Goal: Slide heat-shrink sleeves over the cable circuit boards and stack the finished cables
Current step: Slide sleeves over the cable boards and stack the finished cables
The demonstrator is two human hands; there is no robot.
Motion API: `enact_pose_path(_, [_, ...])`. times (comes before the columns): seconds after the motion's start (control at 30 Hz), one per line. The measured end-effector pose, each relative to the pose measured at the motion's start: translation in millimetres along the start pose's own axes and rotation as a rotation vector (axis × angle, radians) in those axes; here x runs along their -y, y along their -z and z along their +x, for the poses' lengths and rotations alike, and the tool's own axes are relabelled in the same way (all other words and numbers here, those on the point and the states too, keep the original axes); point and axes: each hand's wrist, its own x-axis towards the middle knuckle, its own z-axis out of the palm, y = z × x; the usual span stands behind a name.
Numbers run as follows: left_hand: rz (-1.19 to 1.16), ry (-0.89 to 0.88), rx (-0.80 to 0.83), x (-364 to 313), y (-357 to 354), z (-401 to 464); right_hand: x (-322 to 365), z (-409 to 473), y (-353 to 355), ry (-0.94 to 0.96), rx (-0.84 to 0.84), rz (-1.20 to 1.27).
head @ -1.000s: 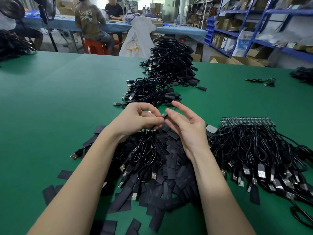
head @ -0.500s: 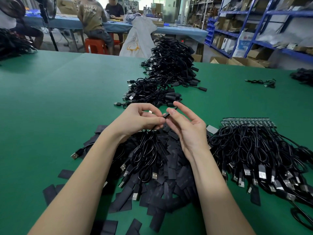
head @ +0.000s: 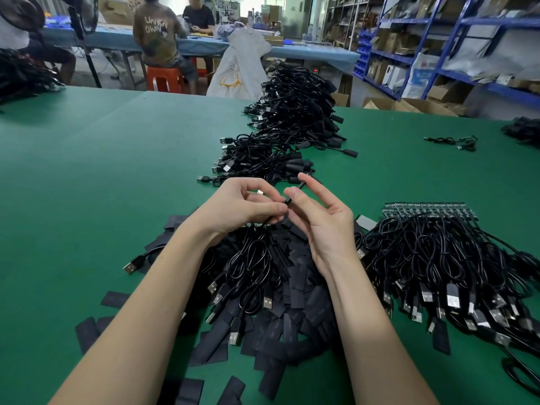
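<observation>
Green work table up front, blue shelving loaded right, blue-topped bench behind, orange stool beneath.

Matt black sleeves, glossy black cables with shiny metal plugs, on a matt green, perhaps felt, table

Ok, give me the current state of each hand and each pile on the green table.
Left hand: pinching a thin black cable.
Right hand: pinching a black heat-shrink sleeve, other fingers spread.
Loose flat black sleeves: heaped under the forearms.
Unsleeved black USB cables: bundled at right.
Finished cables: stacked beyond the hands.
</observation>
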Motion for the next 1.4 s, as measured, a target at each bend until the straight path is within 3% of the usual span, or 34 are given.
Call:
enact_pose_path(0.33, [0.105,0.042,0.054,-0.2,8.4,1.8,2.8,1.3,-3.3,-0.018,-0.052,0.067])
enact_pose_path(0.43, [0.142,0.004,-0.038,-6.3,10.7,1.6,2.8,2.0,-3.8,-0.025,-0.054,0.07])
enact_pose_path(0.53, [0.395,-0.026,-0.136,-11.1,18.6,1.2,1.1,2.8,-3.8,-0.035,-0.04,0.046])
enact_pose_path(0.6, [0.48,-0.003,-0.095,-12.9,21.6,-0.3,0.2,3.5,-3.6,-0.047,-0.038,0.021])
enact_pose_path(0.8, [0.452,0.036,0.087,-17.2,16.6,-2.4,0.4,3.3,-1.5,-0.048,-0.002,0.001])
enact_pose_path(1.4, [0.375,0.022,0.014,-11.8,14.3,-1.7,-3.6,-1.4,-5.3,0.019,0.046,0.021])
